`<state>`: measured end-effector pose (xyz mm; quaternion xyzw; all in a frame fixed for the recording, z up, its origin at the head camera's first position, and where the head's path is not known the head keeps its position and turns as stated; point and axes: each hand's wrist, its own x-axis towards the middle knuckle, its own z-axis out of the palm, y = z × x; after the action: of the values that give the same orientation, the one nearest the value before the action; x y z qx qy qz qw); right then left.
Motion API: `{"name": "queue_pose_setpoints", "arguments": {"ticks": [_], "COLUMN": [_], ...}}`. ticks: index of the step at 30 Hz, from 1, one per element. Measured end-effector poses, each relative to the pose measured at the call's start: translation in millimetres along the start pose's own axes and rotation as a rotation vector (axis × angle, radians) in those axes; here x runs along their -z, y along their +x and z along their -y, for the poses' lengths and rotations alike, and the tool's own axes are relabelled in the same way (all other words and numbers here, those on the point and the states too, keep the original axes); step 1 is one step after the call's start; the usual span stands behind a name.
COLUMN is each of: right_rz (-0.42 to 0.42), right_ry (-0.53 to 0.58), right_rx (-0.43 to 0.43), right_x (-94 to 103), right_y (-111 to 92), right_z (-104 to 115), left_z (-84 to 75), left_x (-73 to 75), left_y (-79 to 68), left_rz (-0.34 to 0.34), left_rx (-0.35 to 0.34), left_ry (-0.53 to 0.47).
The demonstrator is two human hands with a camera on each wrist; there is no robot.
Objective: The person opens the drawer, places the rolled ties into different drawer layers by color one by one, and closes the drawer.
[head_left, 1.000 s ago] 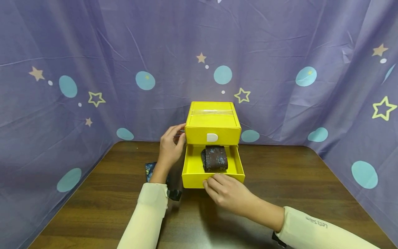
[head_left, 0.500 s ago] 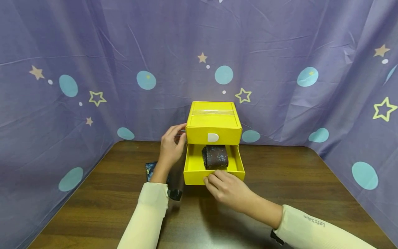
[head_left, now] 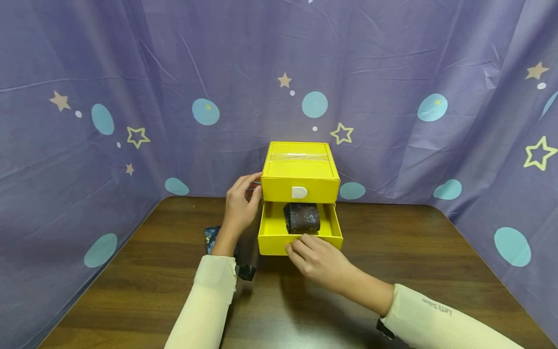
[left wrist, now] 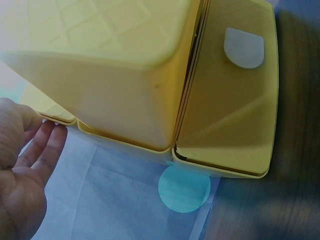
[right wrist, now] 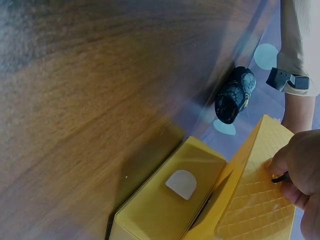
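Note:
A yellow drawer box (head_left: 301, 165) stands at the back centre, its middle drawer (head_left: 272, 245) partly pulled out. Inside that drawer lies a dark rolled necktie (head_left: 302, 218) with small blue flowers. My right hand (head_left: 320, 264) grips the drawer's front, fingers at its upper edge; the right wrist view shows thumb and fingers closed at a small dark piece (right wrist: 281, 177) on the front panel. My left hand (head_left: 240, 203) rests its fairly straight fingers (left wrist: 55, 145) against the box's left side. Below the open drawer, the lower drawer (left wrist: 230, 105) is closed, with a white tab.
A dark blue patterned fabric roll (right wrist: 235, 95) lies on the wooden table (head_left: 165, 271) left of the box, partly behind my left forearm. A purple curtain (head_left: 370, 63) hangs behind and at both sides.
The drawer has slid inward a little, away from me, with my right hand moving along on its front. My left hand stays at the box's side.

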<state>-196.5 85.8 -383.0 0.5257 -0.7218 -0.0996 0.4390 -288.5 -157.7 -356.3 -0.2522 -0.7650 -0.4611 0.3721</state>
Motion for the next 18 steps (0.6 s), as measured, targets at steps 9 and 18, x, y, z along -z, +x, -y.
{"name": "queue_pose_setpoints", "arguments": {"ticks": [9,18], "right_rz": [0.008,0.019], "right_ry": [0.0,0.003], "right_rx": [-0.015,-0.025], "right_x": [-4.0,-8.6], "right_y": [1.8,2.3], "right_z": [-4.6,-7.6], "left_z": [0.2,0.0], "left_x": [-0.5,-0.6], "left_y": [0.4,0.5], "left_rz": [-0.004,-0.005], "left_rx": [-0.003,-0.005], "left_ry": [0.001,0.002]}}
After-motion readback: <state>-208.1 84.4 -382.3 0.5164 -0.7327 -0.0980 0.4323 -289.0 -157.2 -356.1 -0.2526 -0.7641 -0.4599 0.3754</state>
